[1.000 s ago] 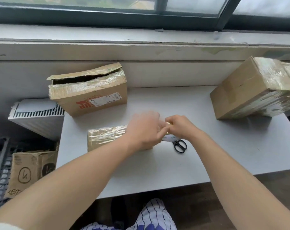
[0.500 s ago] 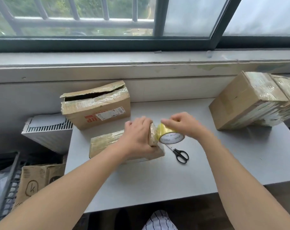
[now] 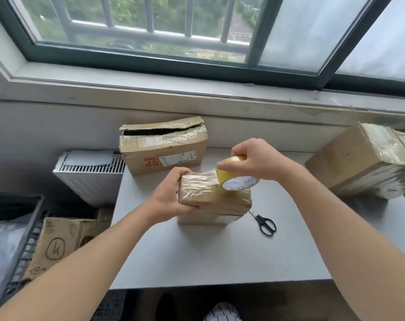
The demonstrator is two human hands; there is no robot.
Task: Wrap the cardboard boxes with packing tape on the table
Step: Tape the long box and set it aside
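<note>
A small cardboard box (image 3: 210, 198), shiny with tape, stands raised on its edge in the middle of the grey table (image 3: 197, 258). My left hand (image 3: 171, 198) grips its left end, thumb on the near side. My right hand (image 3: 254, 159) holds a yellow roll of packing tape (image 3: 234, 176) just above the box's top right part, with a strip running from the roll onto the box. A larger box (image 3: 164, 149) with an open, torn top stands behind. A big taped box (image 3: 363, 163) sits at the right.
Black scissors (image 3: 265, 224) lie on the table right of the small box. A white radiator (image 3: 90, 174) stands left of the table. Below it are a brown box (image 3: 64, 242) with marker writing and a dark crate (image 3: 18, 239). A window sill runs behind.
The small box has been turned from lying flat and lifted up on its edge. My right hand has carried the tape roll up and over the box. The view has tilted upward.
</note>
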